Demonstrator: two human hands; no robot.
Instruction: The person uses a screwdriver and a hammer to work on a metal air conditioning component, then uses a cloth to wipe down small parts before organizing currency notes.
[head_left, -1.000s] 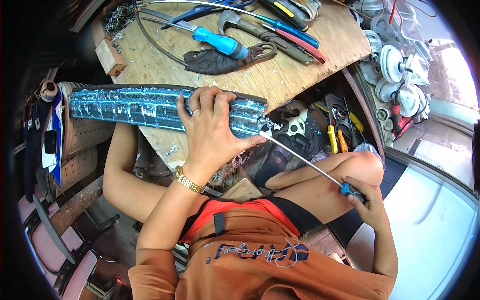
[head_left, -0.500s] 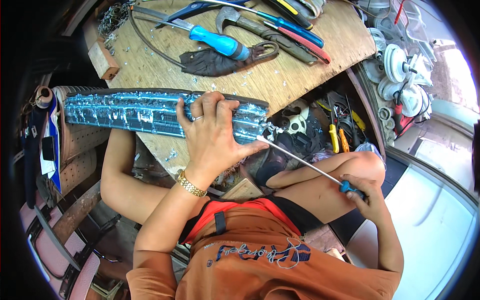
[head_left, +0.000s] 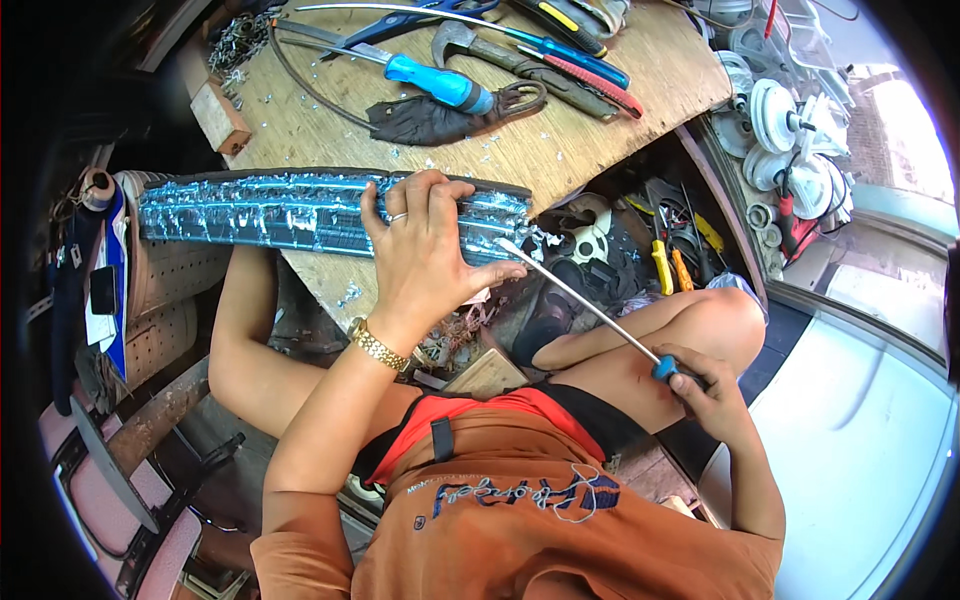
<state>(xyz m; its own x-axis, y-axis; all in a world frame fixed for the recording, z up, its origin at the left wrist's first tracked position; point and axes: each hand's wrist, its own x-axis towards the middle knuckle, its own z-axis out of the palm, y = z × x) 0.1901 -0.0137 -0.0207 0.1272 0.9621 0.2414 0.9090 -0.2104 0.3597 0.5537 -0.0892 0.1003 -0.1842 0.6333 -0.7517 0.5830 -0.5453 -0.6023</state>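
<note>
A long, slightly curved dark part (head_left: 290,215) with rows of ragged, shiny blue foil-like strips lies across the near edge of the wooden board. Over its right half, my left hand (head_left: 425,235) is closed, fingers on the far edge and thumb below at the near side. My right hand (head_left: 705,385), above my bent right knee, grips the blue handle of a long screwdriver (head_left: 600,312). The shaft slants up and left, its tip against the right end of the dark part, just above my left thumb. Loose silvery shreds hang at that end.
On the wooden board (head_left: 640,140) lie a blue-handled tool (head_left: 440,82), a hammer (head_left: 520,70), a red cutter-like tool (head_left: 590,80) and a dark cloth pouch (head_left: 420,120). Yellow-handled tools (head_left: 662,267) fill a space below right. White plastic wheels (head_left: 775,115) are stacked farther right.
My right hand and the screwdriver have shifted left and slightly up, its tip moving farther onto the dark part. My left hand keeps its hold.
</note>
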